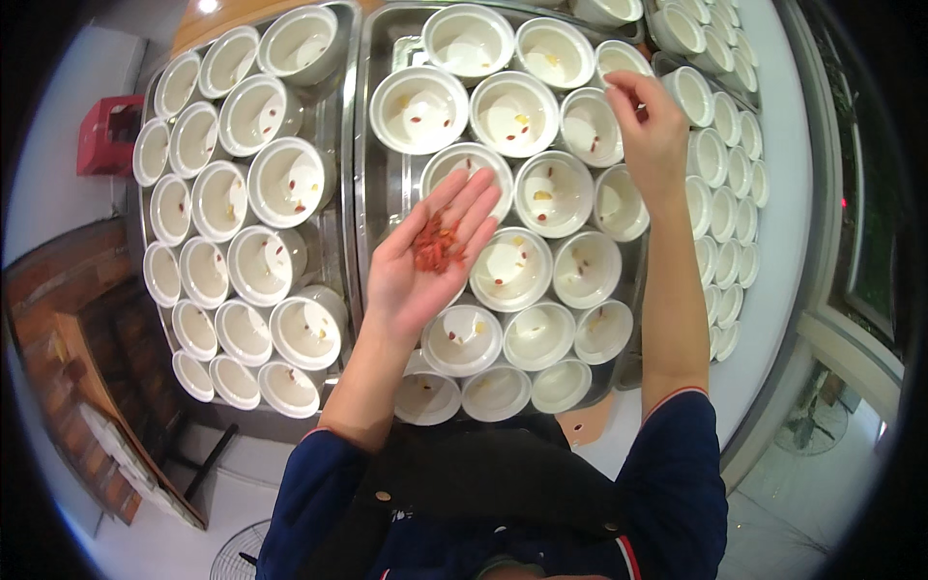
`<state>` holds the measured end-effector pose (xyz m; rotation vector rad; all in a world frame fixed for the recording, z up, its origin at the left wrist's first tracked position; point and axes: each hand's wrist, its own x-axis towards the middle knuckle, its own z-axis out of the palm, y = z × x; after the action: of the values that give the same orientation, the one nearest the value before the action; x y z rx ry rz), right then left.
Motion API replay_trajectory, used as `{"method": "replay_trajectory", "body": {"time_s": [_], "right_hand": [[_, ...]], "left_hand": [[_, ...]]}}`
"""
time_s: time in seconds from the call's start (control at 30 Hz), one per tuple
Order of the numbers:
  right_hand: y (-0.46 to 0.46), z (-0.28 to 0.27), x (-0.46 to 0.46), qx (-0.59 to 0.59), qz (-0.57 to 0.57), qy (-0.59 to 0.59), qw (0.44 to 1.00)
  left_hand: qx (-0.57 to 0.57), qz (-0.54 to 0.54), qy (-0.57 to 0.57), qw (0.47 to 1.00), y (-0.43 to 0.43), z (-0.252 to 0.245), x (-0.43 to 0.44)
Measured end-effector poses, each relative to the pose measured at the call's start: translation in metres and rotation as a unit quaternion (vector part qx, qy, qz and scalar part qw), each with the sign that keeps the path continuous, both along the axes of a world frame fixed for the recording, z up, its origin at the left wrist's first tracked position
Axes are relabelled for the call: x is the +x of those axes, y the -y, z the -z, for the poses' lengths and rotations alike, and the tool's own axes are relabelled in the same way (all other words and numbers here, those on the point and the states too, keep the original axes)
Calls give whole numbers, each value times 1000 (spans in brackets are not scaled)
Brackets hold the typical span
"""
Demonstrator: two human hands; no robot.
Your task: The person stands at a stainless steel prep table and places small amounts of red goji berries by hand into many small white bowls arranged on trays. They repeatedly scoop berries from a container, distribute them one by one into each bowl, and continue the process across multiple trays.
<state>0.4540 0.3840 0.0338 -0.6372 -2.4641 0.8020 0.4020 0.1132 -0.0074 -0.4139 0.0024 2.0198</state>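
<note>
My left hand (pixel 417 268) lies palm up above the middle tray, cupping a small heap of red dried goji berries (pixel 438 243). Beneath its fingers is a white cup (pixel 431 174), partly covered. Farther off, my right hand (pixel 647 116) hangs over a white cup (pixel 622 58) at the tray's upper right, thumb and fingertips drawn together. Whether a berry is between them is too small to tell. White cups (pixel 554 194) stand in rows in the metal tray (pixel 388 181), many with a few red berries and some with yellowish pieces at the bottom.
To the left, a second metal tray (pixel 339 109) holds more cups (pixel 290 181) with berries. Further cups (pixel 707 156) fill trays on the right by a window frame (pixel 834 333). A red container (pixel 109 135) stands at far left. Below is a wire fan guard (pixel 239 551).
</note>
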Motion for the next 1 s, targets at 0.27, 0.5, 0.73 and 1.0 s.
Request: {"method": "replay_trajectory", "body": {"time_s": [0.27, 0.5, 0.73, 1.0], "right_hand": [[112, -23, 34, -83, -198, 15, 976], [128, -6, 42, -15, -194, -6, 981], [120, -16, 44, -212, -127, -6, 969], [119, -10, 30, -90, -146, 13, 985]], "left_hand": [[29, -40, 40, 998, -23, -6, 1], [35, -35, 9, 999, -30, -7, 8], [13, 15, -29, 999, -31, -7, 15], [5, 55, -69, 996, -25, 3, 18]]}}
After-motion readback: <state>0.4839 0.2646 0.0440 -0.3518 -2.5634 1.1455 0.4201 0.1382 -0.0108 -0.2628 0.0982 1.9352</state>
